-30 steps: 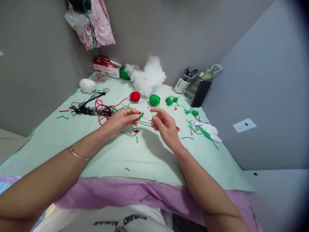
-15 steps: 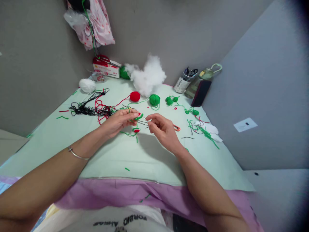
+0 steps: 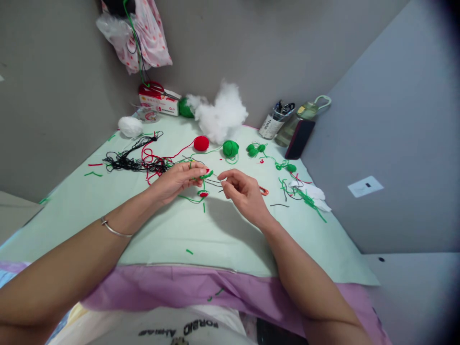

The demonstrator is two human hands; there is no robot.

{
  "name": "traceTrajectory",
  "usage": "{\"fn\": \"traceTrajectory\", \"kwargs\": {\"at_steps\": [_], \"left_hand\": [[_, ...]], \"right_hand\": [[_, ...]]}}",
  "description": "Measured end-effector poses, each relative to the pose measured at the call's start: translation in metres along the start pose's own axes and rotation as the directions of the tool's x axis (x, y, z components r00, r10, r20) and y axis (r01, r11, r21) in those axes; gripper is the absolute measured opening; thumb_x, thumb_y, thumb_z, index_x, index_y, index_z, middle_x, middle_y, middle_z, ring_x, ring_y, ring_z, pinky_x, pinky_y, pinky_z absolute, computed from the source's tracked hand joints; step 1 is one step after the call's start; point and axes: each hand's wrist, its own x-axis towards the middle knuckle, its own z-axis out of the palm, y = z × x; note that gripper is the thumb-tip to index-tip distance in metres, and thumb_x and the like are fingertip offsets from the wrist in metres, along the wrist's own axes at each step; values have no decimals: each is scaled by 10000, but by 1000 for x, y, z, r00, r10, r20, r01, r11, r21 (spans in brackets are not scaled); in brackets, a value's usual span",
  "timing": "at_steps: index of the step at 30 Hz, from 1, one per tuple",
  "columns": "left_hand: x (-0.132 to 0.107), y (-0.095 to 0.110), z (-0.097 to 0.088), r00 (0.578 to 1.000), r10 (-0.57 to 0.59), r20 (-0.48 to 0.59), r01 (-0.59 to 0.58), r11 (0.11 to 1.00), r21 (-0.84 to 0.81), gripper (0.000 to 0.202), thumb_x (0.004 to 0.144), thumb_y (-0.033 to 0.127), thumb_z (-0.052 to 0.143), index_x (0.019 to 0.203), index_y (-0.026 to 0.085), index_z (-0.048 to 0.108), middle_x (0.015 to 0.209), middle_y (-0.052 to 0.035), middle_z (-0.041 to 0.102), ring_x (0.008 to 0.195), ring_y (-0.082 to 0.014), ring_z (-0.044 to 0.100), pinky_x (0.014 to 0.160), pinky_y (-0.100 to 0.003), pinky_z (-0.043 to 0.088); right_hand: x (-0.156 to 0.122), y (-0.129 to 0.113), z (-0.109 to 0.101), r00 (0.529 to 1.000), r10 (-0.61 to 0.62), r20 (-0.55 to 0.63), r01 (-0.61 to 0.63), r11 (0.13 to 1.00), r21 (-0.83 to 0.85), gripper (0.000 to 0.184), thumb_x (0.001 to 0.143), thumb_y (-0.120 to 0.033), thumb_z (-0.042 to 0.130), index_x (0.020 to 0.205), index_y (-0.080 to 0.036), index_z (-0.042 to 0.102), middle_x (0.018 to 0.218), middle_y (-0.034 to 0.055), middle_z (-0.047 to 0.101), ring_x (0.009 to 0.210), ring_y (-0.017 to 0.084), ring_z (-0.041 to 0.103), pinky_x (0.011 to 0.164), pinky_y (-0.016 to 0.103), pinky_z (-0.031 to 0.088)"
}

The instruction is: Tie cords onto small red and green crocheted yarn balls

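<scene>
Between the thumb and fingers of my left hand [image 3: 174, 183] is a small crocheted watermelon slice [image 3: 206, 174], red with a white line and a green edge. A second crocheted slice [image 3: 203, 193] hangs or lies just below it, joined by green yarn; I cannot tell if it touches the table. My right hand [image 3: 243, 192] is closed in a pinch on a thin needle [image 3: 216, 177], which points at the held slice. Its fingers hide part of the needle. Dark thread ends [image 3: 213, 182] stretch between the two hands.
A black yarn tangle [image 3: 132, 160] lies left of my hands. Behind are a red yarn ball [image 3: 201, 143], a green yarn ball [image 3: 230, 149] and white stuffing [image 3: 223, 115]. An orange stitch marker [image 3: 264, 190] lies by my right hand. A phone [image 3: 300, 139] leans on a bottle [image 3: 307, 111].
The right hand has shifted very slightly right, away from the slice, and less of the needle's shine shows. My left hand stays put with the slice.
</scene>
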Motion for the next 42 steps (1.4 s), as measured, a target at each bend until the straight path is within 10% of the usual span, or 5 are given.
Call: {"fn": "traceTrajectory", "kwargs": {"at_steps": [19, 26, 35, 42], "left_hand": [[-3, 4, 5, 1000, -30, 7, 30, 999, -12, 333, 662, 390, 880, 896, 178, 774, 914, -37, 687, 777, -140, 601, 797, -335, 533], [-3, -4, 9, 998, -35, 61, 34, 999, 12, 282, 685, 373, 861, 874, 193, 752, 850, -12, 675, 758, -129, 598, 825, -327, 519], [-3, -12, 14, 997, 47, 61, -53, 993, 103, 258, 755, 377, 810, 892, 195, 688, 773, 13, 635, 720, -124, 603, 741, -285, 475], [-4, -12, 17, 995, 23, 93, -46, 964, 260, 243, 737, 354, 772, 831, 168, 648, 693, 20, 605, 641, -118, 535, 623, -255, 387]], "right_hand": [[11, 17, -3, 995, -7, -95, 8, 1000, 7, 133, 865, -321, 688, 841, -200, 736, 817, 17, 593, 674, 116, 484, 614, 273, 385], [12, 15, 2, 993, 120, -11, -117, 981, 157, 180, 832, -362, 694, 812, -183, 699, 619, -30, 516, 551, 100, 430, 531, 260, 345], [8, 15, 8, 993, 114, -15, -112, 985, 130, 150, 871, -289, 613, 992, -200, 603, 768, -9, 647, 674, 141, 657, 665, 277, 521], [2, 11, 9, 991, -115, 64, 130, 927, -353, 118, 966, -248, 523, 912, -218, 623, 818, 22, 671, 707, 137, 592, 675, 266, 427]]}}
